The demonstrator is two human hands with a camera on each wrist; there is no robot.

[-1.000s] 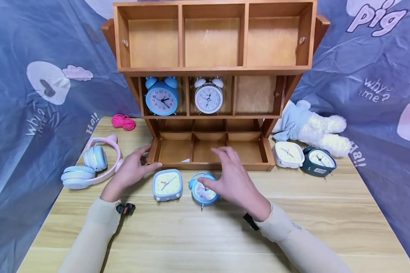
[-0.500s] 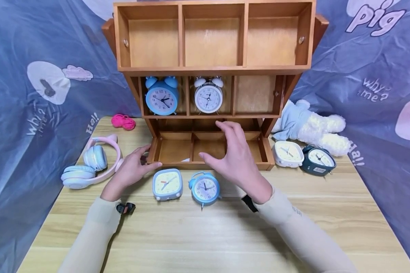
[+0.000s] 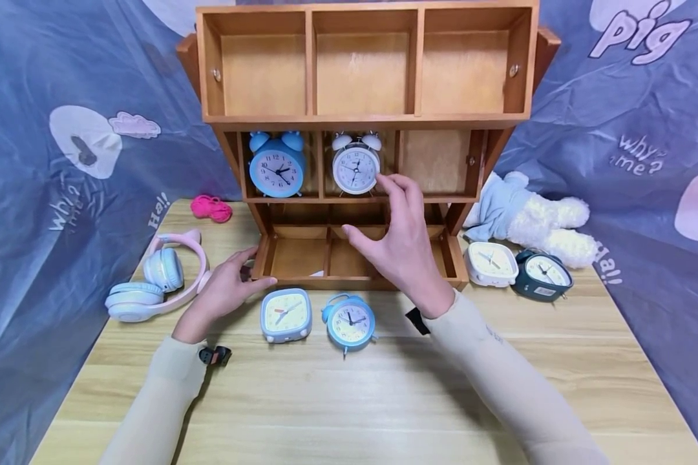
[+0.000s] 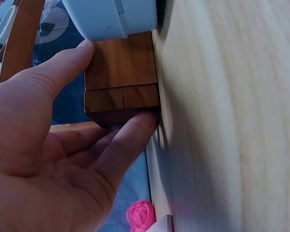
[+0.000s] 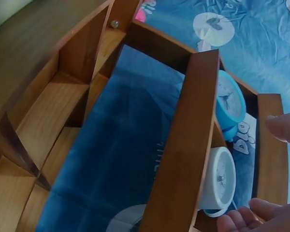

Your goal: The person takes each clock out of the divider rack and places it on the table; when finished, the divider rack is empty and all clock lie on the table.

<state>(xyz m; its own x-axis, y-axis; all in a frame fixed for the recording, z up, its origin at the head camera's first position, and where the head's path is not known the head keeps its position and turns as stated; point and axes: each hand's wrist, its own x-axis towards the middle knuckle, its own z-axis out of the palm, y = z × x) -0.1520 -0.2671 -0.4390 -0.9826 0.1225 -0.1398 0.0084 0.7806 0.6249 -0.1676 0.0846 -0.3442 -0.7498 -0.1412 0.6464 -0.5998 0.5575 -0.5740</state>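
Note:
My left hand [image 3: 227,287] holds the lower left corner of the brown wooden shelf [image 3: 392,283]. In the left wrist view its thumb and fingers lie around the wooden corner [image 4: 121,63]. My right hand [image 3: 404,255] is raised before the middle tier, thumb and fingers spread with nothing between them. Its fingertips are at the right edge of a white twin-bell alarm clock [image 3: 355,169]; whether they touch it I cannot tell. To that clock's left, in the neighbouring compartment, stands a blue twin-bell alarm clock [image 3: 276,171].
On the table before the shelf lie a blue-rimmed square clock [image 3: 285,315] and a small blue alarm clock [image 3: 351,323]. Headphones [image 3: 177,240] and pink yarn [image 3: 211,208] are left. A white clock [image 3: 491,263], a dark green clock [image 3: 542,276] and a plush toy [image 3: 529,210] are right.
My right hand has risen from over the small blue clock on the table, up and forward to the white twin-bell clock. The left hand has stayed at the shelf corner.

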